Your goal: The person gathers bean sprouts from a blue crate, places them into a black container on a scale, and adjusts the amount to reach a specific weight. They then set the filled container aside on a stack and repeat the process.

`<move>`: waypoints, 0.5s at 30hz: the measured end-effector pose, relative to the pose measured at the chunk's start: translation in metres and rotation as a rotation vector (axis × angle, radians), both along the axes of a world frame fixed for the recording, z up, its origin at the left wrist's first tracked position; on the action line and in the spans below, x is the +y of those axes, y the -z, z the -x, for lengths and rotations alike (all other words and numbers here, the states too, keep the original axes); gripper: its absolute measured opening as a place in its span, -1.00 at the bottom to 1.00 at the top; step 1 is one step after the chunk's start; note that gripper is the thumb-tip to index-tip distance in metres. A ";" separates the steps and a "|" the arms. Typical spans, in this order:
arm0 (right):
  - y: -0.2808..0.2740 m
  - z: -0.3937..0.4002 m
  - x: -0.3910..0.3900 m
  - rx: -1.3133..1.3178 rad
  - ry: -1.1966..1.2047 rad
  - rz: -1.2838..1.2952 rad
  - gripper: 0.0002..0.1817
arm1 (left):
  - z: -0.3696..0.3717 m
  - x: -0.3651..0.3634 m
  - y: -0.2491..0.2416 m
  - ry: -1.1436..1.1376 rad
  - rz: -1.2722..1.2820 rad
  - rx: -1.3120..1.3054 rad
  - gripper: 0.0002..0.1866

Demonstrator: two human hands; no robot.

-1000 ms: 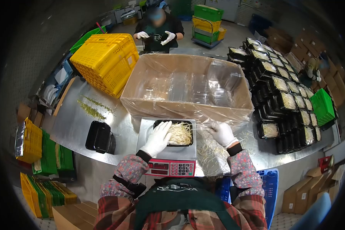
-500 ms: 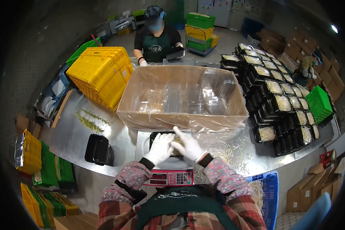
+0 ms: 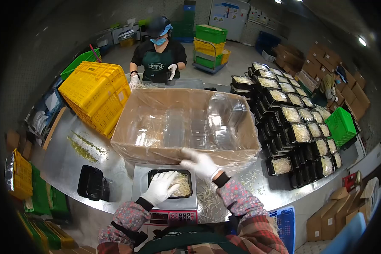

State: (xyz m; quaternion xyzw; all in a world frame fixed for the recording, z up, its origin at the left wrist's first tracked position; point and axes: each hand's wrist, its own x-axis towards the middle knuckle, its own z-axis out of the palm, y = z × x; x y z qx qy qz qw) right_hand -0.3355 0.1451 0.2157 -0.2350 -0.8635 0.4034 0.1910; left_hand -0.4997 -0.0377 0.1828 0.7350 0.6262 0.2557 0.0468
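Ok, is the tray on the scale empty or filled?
Filled, at least where visible: pale sprouts show inside the tray; the left hand covers part.

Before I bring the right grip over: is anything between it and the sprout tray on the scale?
Nothing visible blocks the right grip from the tray's right side. Over its left side, the left grip is in the way, covering part of the sprouts.

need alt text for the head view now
Gloved left hand on sprouts in a black tray on a scale; gloved right hand open by a plastic-lined box. Filled trays are stacked at right, and a co-worker stands across the table.
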 end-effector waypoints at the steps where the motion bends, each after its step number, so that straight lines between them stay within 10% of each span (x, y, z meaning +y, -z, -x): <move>1: 0.004 0.000 0.035 0.097 0.121 -0.017 -0.29 | 0.000 -0.001 -0.005 -0.013 0.004 -0.004 -0.51; 9: 0.080 0.021 0.227 -0.809 0.569 -0.541 0.21 | 0.016 -0.044 -0.039 -0.409 -0.143 -0.393 -0.58; 15: 0.121 0.023 0.258 -0.807 0.420 -0.667 -0.60 | 0.036 -0.094 -0.009 -0.680 -0.095 -0.566 -0.62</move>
